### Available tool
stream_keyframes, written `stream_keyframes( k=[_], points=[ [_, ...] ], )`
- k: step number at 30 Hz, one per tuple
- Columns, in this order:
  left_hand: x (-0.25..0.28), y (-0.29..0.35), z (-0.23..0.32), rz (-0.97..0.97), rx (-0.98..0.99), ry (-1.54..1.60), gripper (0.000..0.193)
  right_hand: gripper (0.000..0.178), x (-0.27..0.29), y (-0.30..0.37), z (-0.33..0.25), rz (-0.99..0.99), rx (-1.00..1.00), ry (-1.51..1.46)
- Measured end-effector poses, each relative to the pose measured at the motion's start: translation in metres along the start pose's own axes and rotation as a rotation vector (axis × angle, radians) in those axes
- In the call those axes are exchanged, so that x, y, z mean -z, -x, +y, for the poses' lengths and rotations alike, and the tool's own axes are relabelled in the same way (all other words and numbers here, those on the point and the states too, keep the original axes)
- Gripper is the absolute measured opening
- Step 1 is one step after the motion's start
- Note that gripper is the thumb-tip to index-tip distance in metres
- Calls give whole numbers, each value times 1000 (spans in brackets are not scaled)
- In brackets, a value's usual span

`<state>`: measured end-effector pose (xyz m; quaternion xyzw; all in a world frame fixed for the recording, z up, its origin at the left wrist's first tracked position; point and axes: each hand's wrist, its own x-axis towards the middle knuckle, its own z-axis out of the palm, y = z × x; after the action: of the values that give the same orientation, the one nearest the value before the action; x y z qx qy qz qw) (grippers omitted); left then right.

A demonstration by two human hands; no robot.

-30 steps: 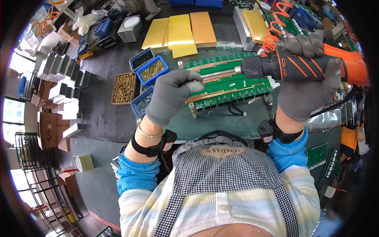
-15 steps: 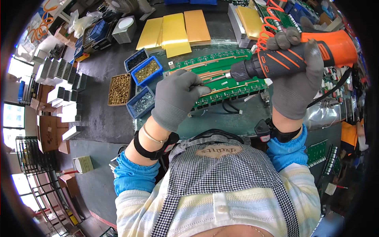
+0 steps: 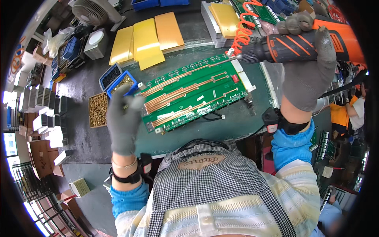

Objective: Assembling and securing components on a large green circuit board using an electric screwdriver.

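My right hand (image 3: pixel 306 75), in a grey glove, is closed around an orange and black power drill (image 3: pixel 292 47). The drill's long thin bit reaches left over the far right part of a green circuit board (image 3: pixel 189 96) with copper bars (image 3: pixel 177 95) along it. My left hand (image 3: pixel 125 122), also gloved, is just off the board's left end, beside the small parts bins. It is slightly blurred, its fingers curled together; a small brass-coloured spot shows among them, too small to name. A blue bin (image 3: pixel 125 81) of brass-coloured parts is partly hidden behind its fingertips.
A cardboard box (image 3: pixel 98 110) of brass-coloured pieces and a bin (image 3: pixel 110 77) of black parts stand left of the board. Yellow sheets (image 3: pixel 146 43) lie beyond. An orange coiled hose (image 3: pixel 242 25) hangs near the drill. A black cable (image 3: pixel 213 117) lies at the board's near edge.
My left hand has moved from the middle of the board left to the bins. The drill has lifted off toward the upper right in my right hand. The view has shifted, showing more of the board.
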<state>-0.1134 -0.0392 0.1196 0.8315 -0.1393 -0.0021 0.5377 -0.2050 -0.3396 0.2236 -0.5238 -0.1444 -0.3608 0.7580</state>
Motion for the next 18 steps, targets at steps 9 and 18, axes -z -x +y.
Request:
stream_keyframes(
  k=[9,18],
  points=[
    [-11,24,-40,-140,489,370,41,29,38,-9,26,100,-19,211],
    [-21,25,-43,-224,455,360,50,24,52,-12,39,73,-156,85]
  ],
)
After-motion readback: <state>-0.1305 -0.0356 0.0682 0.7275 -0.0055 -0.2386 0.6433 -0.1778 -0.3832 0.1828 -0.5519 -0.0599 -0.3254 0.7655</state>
